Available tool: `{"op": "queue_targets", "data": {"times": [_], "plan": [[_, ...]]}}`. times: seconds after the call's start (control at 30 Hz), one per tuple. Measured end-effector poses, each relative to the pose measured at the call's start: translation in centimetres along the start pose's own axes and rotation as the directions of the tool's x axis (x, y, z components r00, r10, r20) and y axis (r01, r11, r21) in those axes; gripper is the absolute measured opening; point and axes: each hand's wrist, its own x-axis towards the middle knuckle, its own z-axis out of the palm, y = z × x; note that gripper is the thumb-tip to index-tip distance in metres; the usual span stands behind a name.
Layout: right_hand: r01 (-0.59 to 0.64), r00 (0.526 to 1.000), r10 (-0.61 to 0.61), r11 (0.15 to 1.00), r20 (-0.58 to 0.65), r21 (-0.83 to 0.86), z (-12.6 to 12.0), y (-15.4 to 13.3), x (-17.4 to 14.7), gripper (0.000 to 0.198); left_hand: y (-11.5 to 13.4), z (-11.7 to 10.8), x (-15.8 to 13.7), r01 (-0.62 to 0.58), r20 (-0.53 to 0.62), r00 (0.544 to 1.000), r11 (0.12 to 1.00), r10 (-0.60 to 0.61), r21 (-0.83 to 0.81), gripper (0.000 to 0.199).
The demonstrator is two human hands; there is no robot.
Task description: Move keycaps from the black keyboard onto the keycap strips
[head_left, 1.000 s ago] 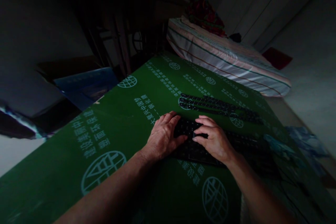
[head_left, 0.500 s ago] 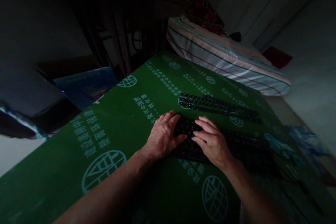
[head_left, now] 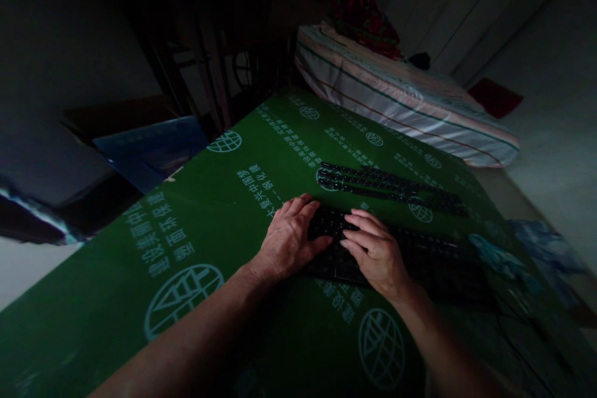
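Observation:
A black keyboard [head_left: 329,266] lies on the green printed tabletop [head_left: 219,211], slanting away to the right. My left hand [head_left: 291,236] grips its left end, fingers over the far edge and thumb on the keys. Over the keys close by is my right hand [head_left: 375,252], its thumb and forefinger drawn together at the surface and the other fingers bent. Whether a small keycap sits between those fingertips is too dark to tell. Behind the keyboard, loose black keycaps [head_left: 387,181] lie in several rows.
A teal cloth [head_left: 501,255] lies to the right of the keyboard, near a dark cable [head_left: 517,348]. Beyond the table stands a bed with a striped cover [head_left: 396,90]. A blue panel or box [head_left: 153,149] is beside the left edge.
Both hands stay at nearly the same place on the keyboard. My right fingertips shift very slightly, and the view tilts a little.

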Motion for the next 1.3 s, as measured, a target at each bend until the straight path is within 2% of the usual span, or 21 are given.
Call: {"op": "queue_targets", "data": {"times": [0.2, 0.57, 0.83, 1.0, 1.17, 1.3], "plan": [[0.000, 0.999, 0.000, 1.000, -0.034, 0.018, 0.2, 0.2, -0.1, 0.014, 0.1, -0.1, 0.0, -0.003, 0.005, 1.000, 1.000, 0.003, 0.004, 0.061], [0.003, 0.996, -0.008, 0.998, -0.083, -0.055, 0.6, -0.4, -0.7, 0.017, -0.2, 0.0, 0.0, -0.026, -0.008, 1.000, 1.000, 0.026, 0.003, 0.059], [0.064, 0.997, -0.073, 0.971, -0.033, -0.228, 0.4, -0.8, -0.8, 0.019, -0.1, 0.1, 0.0, -0.014, 0.001, 1.000, 1.000, 0.014, 0.024, 0.062], [0.063, 0.998, -0.058, 0.963, 0.026, -0.262, 0.2, -1.1, -1.1, 0.020, -0.1, 0.0, 0.0, -0.021, 0.002, 1.000, 0.999, 0.021, 0.026, 0.061], [0.100, 0.992, -0.065, 0.924, 0.107, -0.370, -0.1, -2.0, -1.9, 0.027, -0.1, 0.1, 0.0, -0.029, -0.003, 1.000, 0.999, 0.029, 0.029, 0.062], [0.080, 0.991, -0.031, 0.913, 0.127, -0.400, -0.2, -2.4, -2.3, 0.032, -0.1, 0.1, 0.1, -0.026, 0.003, 1.000, 0.999, 0.026, 0.027, 0.062]]}}
